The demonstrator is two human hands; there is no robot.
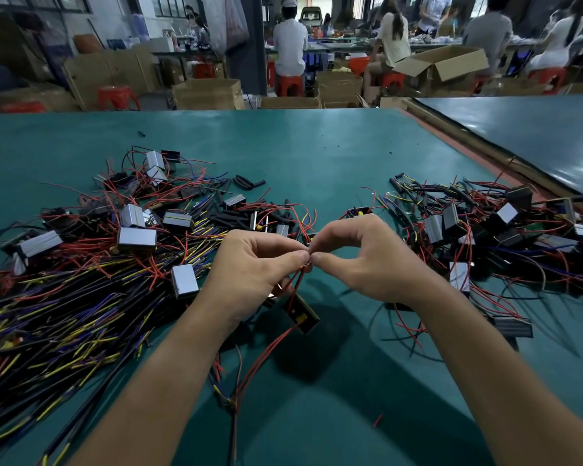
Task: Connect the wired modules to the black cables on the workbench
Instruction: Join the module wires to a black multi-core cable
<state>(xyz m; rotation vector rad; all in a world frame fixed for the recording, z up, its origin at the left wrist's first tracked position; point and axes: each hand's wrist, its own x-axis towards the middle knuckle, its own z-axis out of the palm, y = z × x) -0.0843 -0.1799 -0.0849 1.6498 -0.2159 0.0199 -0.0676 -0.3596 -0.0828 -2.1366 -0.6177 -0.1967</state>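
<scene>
On the far left of the green workbench point(283, 146) lies a thick sheaf of black cables point(64, 314), their stripped ends showing yellow, blue and red cores and fanning toward the middle of the bench. Mixed into the top of this heap are silver-faced modules point(137, 238) trailing thin red leads, and just beyond them a scatter of short black sleeves point(246, 183). Right of the heap, the left hand point(249, 264) is raised above the surface with its fingers curled, thumb and forefinger pinching the tips of red wires point(297, 280). Those wires run down to a dark module point(300, 312) that hangs tilted just under the hand, clear of the bench. More red wire loops away from it toward the near edge. The right hand point(360, 260) meets the left at the same spot, its thumb and forefinger pinching the wire ends tip to tip with the left's, the other fingers arched above. Whether a cable core is between the fingertips is too small to tell. Further right a second heap point(485, 230) of modules, sleeves and tangled wires covers the bench, and past it stands a neighbouring bench point(535, 136). Behind, people point(290, 45) sit on red stools point(288, 84) among cardboard boxes point(441, 67).
</scene>
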